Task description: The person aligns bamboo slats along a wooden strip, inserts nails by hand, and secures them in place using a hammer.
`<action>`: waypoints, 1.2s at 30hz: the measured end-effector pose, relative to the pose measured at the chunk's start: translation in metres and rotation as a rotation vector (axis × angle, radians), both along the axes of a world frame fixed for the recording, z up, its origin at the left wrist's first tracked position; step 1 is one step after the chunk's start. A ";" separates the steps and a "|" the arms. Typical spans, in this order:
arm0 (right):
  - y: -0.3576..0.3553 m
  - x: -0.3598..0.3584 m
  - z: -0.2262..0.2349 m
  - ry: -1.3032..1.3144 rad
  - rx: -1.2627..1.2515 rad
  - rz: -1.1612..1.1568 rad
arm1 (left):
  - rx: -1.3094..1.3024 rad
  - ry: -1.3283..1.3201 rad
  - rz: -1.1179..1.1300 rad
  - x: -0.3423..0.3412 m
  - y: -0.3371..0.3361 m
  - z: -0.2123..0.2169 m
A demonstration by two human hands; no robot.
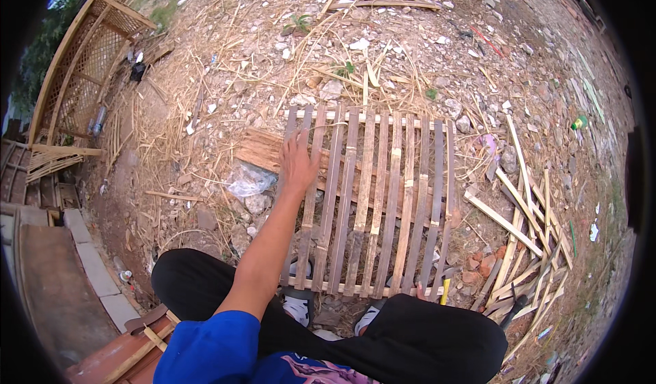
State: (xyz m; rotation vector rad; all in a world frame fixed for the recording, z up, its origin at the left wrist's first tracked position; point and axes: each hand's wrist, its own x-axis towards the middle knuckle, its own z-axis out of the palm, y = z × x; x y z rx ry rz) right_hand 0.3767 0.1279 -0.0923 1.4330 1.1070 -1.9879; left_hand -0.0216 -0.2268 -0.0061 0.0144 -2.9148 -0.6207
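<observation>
Fingers of the left hand [299,164] lay spread over the slats at the upper left of the wooden slatted panel [375,225], gripping nothing, apparently to steady it. Only the tips of the right hand [419,290] showed, at the panel's lower right; a knee [437,326] hid the rest, so its grip could not be told. The panel filled the centre of the frame, over a brown board [263,150] that perhaps propped it. Around it spread open rubble ground [160,227] with dry stalks, loose wood strips [506,224] at right, and a lattice frame [82,76] at upper left.
</observation>
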 end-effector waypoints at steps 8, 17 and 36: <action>-0.008 -0.001 -0.002 0.009 0.018 -0.008 | -0.172 -0.219 -0.087 -0.058 0.007 -0.014; -0.015 -0.005 0.002 0.043 0.054 0.000 | -0.005 -0.126 -0.531 -0.134 0.007 0.061; -0.036 0.011 0.016 0.206 0.209 -0.001 | -0.146 -0.208 -1.001 0.045 0.059 0.050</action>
